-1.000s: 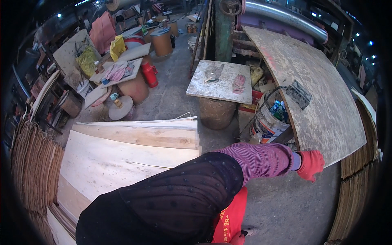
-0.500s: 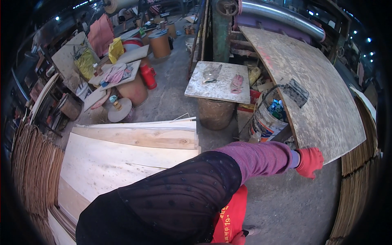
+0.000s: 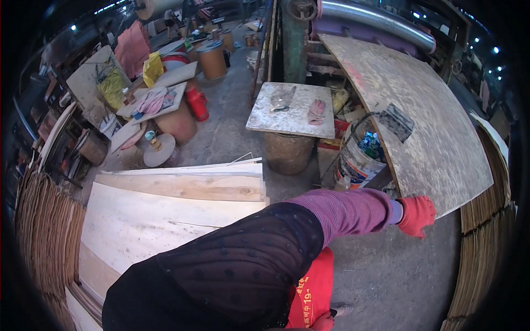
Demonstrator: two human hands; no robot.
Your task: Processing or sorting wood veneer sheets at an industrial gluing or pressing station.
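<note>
My left arm, in a dark mesh top with a striped purple sleeve, reaches across to the right. Its red-gloved left hand [image 3: 417,215] is at the near edge of a large, stained wooden board [image 3: 428,121], fingers curled against that edge. The board slopes down toward me from a roller machine [image 3: 381,25]. My right hand [image 3: 323,321], also in a red glove, shows only in part at the bottom edge beside my red apron [image 3: 312,289]; its fingers are mostly hidden.
Pale veneer sheets [image 3: 165,220] lie stacked at left. Brown veneer stacks [image 3: 49,231] flank both sides. Ahead, a small table board [image 3: 292,118] sits on a drum [image 3: 287,153], beside a bucket [image 3: 359,160]. A red flask [image 3: 196,103] stands farther back.
The surroundings have shifted slightly left in view. My left hand stays at the board's edge, and slightly more of my right glove shows at the bottom.
</note>
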